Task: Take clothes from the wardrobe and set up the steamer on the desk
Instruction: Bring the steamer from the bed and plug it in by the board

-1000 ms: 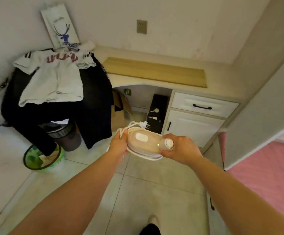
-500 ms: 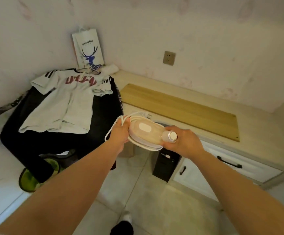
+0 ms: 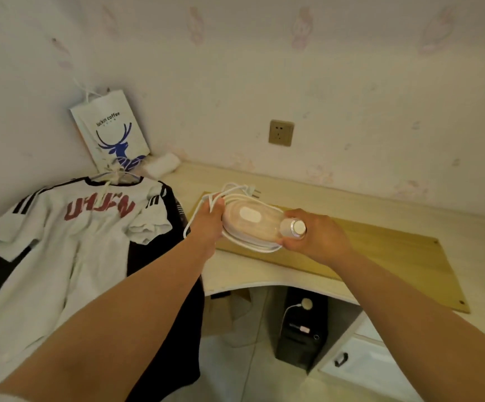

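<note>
both hands on the steamer (image 3: 251,226) just above the tabletop (image 3: 264,274); left hand (image 3: 208,224) closed round its front and the looped cord (image 3: 229,192), right hand (image 3: 319,236) gripping the knob end; clothes (image 3: 61,236) already out; guessing next is setting it down, then unwinding toward the wall socket (image 3: 281,132)

Up and to the left of the left hand (image 3: 206,224), a white paper bag (image 3: 111,134) leans in the wall corner; it reads "luckin coffee" in dark letters above a blue deer head. Left of that hand, a white shirt (image 3: 70,227) carries big red letters across the chest, too creased to read. Nothing else bears legible writing.
</note>
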